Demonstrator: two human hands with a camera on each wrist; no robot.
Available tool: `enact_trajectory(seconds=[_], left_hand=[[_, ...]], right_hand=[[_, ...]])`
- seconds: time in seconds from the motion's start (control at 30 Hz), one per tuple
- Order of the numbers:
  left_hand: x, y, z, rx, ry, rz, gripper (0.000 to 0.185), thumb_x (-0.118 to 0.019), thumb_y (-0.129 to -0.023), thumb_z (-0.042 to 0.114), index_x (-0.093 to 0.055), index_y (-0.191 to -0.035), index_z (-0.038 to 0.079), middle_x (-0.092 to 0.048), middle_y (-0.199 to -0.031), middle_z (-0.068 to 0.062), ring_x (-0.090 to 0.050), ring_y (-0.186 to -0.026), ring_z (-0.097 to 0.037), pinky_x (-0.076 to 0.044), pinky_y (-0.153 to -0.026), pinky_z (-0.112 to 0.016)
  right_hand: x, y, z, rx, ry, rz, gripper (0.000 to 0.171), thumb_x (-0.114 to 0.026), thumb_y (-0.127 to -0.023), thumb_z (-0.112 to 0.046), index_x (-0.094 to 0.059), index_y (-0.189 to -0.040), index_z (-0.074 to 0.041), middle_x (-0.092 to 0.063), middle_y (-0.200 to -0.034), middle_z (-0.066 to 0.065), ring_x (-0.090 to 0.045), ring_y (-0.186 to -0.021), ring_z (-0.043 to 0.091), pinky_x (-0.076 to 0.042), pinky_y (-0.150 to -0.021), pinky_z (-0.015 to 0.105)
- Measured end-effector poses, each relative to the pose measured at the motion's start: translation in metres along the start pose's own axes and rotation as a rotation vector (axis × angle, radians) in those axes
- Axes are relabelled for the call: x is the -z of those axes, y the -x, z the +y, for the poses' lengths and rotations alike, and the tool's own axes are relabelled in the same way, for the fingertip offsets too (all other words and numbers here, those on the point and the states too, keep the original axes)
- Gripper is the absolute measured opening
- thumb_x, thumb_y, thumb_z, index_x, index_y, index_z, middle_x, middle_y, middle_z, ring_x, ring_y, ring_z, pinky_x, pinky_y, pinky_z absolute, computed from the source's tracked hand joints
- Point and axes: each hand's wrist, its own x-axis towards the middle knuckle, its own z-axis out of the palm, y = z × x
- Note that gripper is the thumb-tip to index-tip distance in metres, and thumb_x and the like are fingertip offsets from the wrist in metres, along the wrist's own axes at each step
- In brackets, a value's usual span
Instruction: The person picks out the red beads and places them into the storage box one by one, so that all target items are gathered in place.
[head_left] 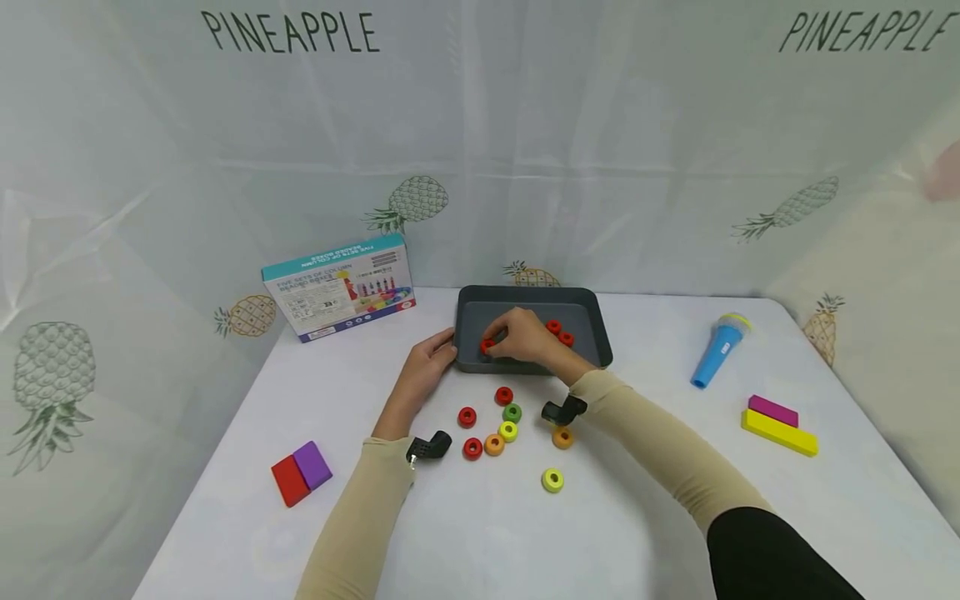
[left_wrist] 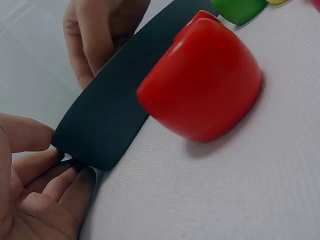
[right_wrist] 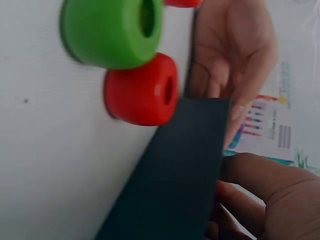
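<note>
Fingers of your right hand (head_left: 525, 335) are curled down around a red ring (head_left: 488, 345), pinching it just over the floor of the dark tray (head_left: 592, 310), a little above the middle of the head view. Your left hand (head_left: 429, 360) rests against the tray's left wall; in the left wrist view its fingers (left_wrist: 60, 182) lie nearly straight, tips touching the tray's corner, steadying rather than gripping.

By the look of it, you are moving red rings from the counter (head_left: 645, 517) into the tray, and this one is at the point of being set down. Two more red rings (head_left: 559, 332) already lie in the tray, just to the right of your right hand. The ring you hold sits at your fingertips, at the left end of the tray floor; whether it already touches the floor I cannot tell.

My judgement is that the next move calls for easing those fingers apart without dragging the ring. Three red rings (head_left: 467, 417) remain on the counter below the tray, mixed closely with green (head_left: 512, 412), yellow (head_left: 552, 479) and orange rings (head_left: 493, 444), so pick cleanly from above.
</note>
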Motion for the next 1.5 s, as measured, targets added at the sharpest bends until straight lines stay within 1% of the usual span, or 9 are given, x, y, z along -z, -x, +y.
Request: enact_trajectory(seconds=[0.2,0.4,0.57,0.83,0.97,1.13,1.23,1.37,1.5], left_hand=[[-0.001,0.002,0.002,-0.01,-0.009,0.009,0.049,-0.054,-0.103,0.026,-0.05,-0.151,0.017,-0.051,-0.155,-0.002,-0.042,-0.148,-0.021,-0.031,-0.125,-0.045],[-0.002,0.002,0.002,-0.01,-0.018,0.009,0.048,-0.054,-0.103,0.025,-0.051,-0.15,0.017,-0.051,-0.154,-0.002,-0.043,-0.147,-0.021,-0.031,-0.125,-0.045],[-0.002,0.001,0.002,-0.003,-0.03,0.015,0.048,-0.053,-0.104,0.026,-0.05,-0.151,0.018,-0.05,-0.155,-0.001,-0.042,-0.148,-0.021,-0.031,-0.124,-0.046],[-0.001,0.002,0.002,0.004,-0.013,0.003,0.048,-0.053,-0.104,0.027,-0.049,-0.151,0.019,-0.05,-0.156,0.0,-0.042,-0.148,-0.02,-0.031,-0.125,-0.044],[0.0,0.001,0.001,0.0,-0.03,0.005,0.048,-0.054,-0.103,0.028,-0.05,-0.151,0.021,-0.05,-0.155,0.001,-0.04,-0.149,-0.02,-0.029,-0.126,-0.044],[0.001,0.0,0.0,-0.003,-0.028,0.011,0.048,-0.054,-0.103,0.028,-0.05,-0.151,0.021,-0.05,-0.155,0.001,-0.04,-0.149,-0.02,-0.029,-0.125,-0.045],[0.001,0.0,0.0,-0.009,-0.027,0.011,0.049,-0.054,-0.103,0.027,-0.05,-0.151,0.019,-0.05,-0.155,0.0,-0.04,-0.149,-0.021,-0.029,-0.125,-0.046],[0.001,0.0,-0.001,-0.01,-0.03,0.012,0.049,-0.055,-0.102,0.028,-0.051,-0.15,0.02,-0.051,-0.155,0.0,-0.04,-0.149,-0.021,-0.028,-0.126,-0.046],[0.001,-0.002,-0.002,-0.029,-0.032,0.019,0.049,-0.056,-0.101,0.028,-0.052,-0.149,0.02,-0.052,-0.154,-0.001,-0.042,-0.148,-0.022,-0.029,-0.125,-0.047]], right_hand=[[-0.009,-0.003,0.005,0.047,0.061,0.002,0.023,-0.081,-0.083,-0.014,-0.08,-0.105,-0.008,-0.078,-0.107,0.007,-0.069,-0.101,0.022,-0.059,-0.083,0.035],[-0.013,-0.003,0.007,0.059,0.073,-0.008,0.022,-0.08,-0.083,-0.013,-0.08,-0.105,-0.008,-0.078,-0.106,0.008,-0.07,-0.102,0.023,-0.06,-0.082,0.035],[-0.014,-0.003,0.008,0.044,0.07,-0.006,0.024,-0.081,-0.083,-0.014,-0.08,-0.107,-0.008,-0.078,-0.109,0.008,-0.069,-0.105,0.024,-0.06,-0.085,0.037],[-0.004,0.003,-0.003,0.053,0.039,0.006,0.031,-0.08,-0.085,-0.016,-0.077,-0.114,-0.005,-0.076,-0.114,0.009,-0.069,-0.109,0.025,-0.059,-0.091,0.04],[0.001,0.011,-0.014,0.085,0.018,0.03,0.034,-0.081,-0.085,-0.019,-0.076,-0.116,-0.006,-0.076,-0.115,0.008,-0.069,-0.105,0.025,-0.059,-0.087,0.038],[-0.003,0.027,-0.031,0.173,-0.009,0.045,0.032,-0.083,-0.083,-0.018,-0.077,-0.112,-0.004,-0.075,-0.106,0.012,-0.068,-0.09,0.026,-0.057,-0.076,0.03],[-0.009,0.039,-0.039,0.192,-0.032,0.025,0.03,-0.083,-0.083,-0.017,-0.077,-0.109,-0.004,-0.075,-0.103,0.014,-0.065,-0.087,0.022,-0.055,-0.074,0.026],[-0.019,0.052,-0.046,0.186,-0.048,-0.014,0.03,-0.083,-0.083,-0.017,-0.078,-0.109,-0.005,-0.074,-0.104,0.012,-0.064,-0.089,0.02,-0.054,-0.075,0.023],[-0.03,0.061,-0.048,0.184,-0.055,-0.056,0.031,-0.083,-0.082,-0.017,-0.077,-0.11,-0.004,-0.075,-0.104,0.01,-0.065,-0.091,0.024,-0.054,-0.071,0.021]])
